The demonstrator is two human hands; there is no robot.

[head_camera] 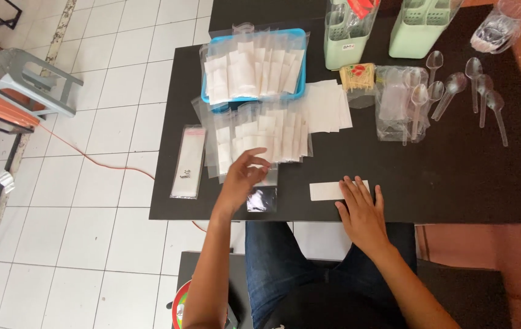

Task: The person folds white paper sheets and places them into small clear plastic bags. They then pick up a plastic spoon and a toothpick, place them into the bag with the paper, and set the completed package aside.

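The left hand [242,176], fingers curled loosely and holding nothing, touches a clear plastic sleeve [263,190] near the frame's centre, just below a row of packed napkin sleeves [264,140]. The right hand [361,213] lies flat, fingers spread, on a folded white napkin [324,191] at lower centre. Higher up sits a blue tray [254,64]; clear plastic spoons [455,91] lie upper right on the black table [455,183].

clear plastic sleeve [263,194] | flat, table edge || white napkin [328,190] | folded, flat
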